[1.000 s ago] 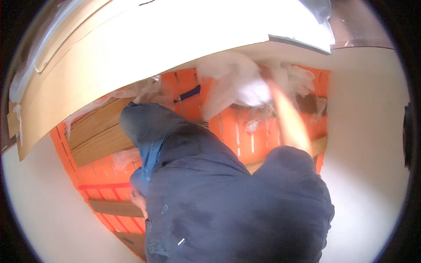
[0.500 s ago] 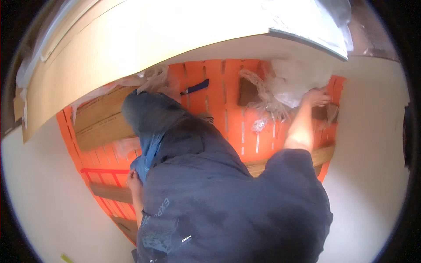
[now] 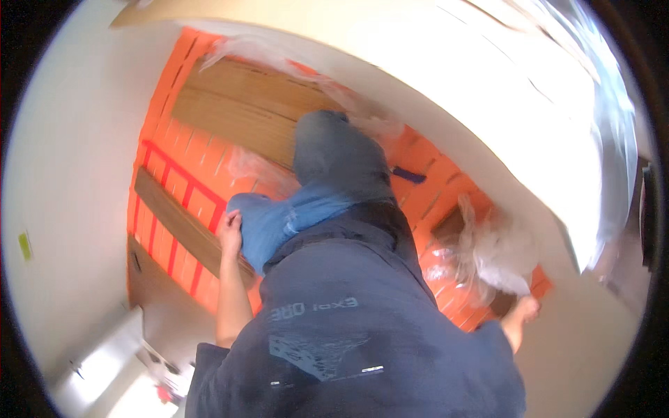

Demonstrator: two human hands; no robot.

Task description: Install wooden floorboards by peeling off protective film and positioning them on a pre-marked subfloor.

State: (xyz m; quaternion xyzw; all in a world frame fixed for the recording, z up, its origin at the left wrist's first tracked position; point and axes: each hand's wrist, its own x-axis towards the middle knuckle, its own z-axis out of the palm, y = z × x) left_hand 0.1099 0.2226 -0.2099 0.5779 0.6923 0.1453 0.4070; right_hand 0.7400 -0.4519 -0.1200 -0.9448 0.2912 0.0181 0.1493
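My left hand (image 3: 230, 231) is beside my bent knee in blue jeans (image 3: 252, 226), fingers curled in against the cloth; whether anything is between them is hidden. At the lower right, my right hand (image 3: 526, 308) appears closed, blurred, at the lower corner of a crumpled clear and white plastic bag (image 3: 498, 258). What its fingers grip cannot be made out. The bag lies on an orange slotted surface (image 3: 432, 202), partly over a brown block (image 3: 451, 224). A short dark blue object (image 3: 409, 175), its kind unclear, lies beyond my legs.
Wide brown boards (image 3: 240, 104) with thin plastic film (image 3: 261, 171) lie at the upper left. A narrow brown board (image 3: 188, 226) crosses red strips (image 3: 185, 174) near my left hand. A large pale panel (image 3: 418, 42) overhangs the far side. Pale walls (image 3: 77, 139) flank the orange surface.
The view has turned, so the orange surface and panel appear rotated clockwise. My right hand appears lower in the picture, still beside the plastic bag. My left hand stays by the knee.
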